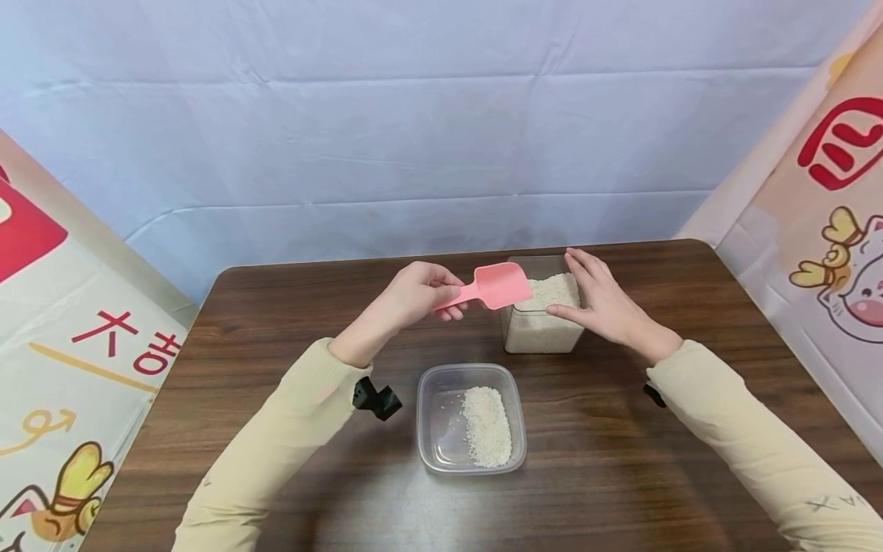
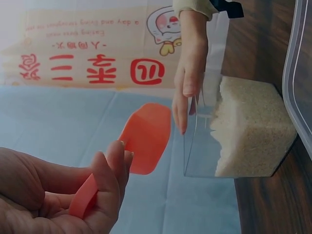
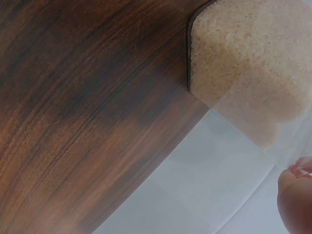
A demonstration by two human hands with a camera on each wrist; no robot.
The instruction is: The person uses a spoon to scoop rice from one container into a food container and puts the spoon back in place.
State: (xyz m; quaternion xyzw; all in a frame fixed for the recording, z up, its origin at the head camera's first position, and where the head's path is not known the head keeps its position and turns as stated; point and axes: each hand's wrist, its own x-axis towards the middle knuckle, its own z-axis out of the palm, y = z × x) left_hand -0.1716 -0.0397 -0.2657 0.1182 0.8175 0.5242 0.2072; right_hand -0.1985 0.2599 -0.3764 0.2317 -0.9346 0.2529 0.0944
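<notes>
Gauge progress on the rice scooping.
Done: some rice sits in the low container.
In hand: left hand holds the pink scoop, no rice visible on it, near the tall container; right hand touches its rim.
Likely remaining: more scooping, since the low container's floor is partly bare.

Soft glare on the wooden table [image 1: 424,510]

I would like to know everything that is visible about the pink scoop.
The pink scoop looks like smooth plastic, appearing more orange in the left wrist view. A broad blade narrows into a slim handle. The person's left hand grips this handle and hides part of it. The blade points toward the clear container, held higher than its rim and apart from it. The blade's visible face looks bare.
</notes>
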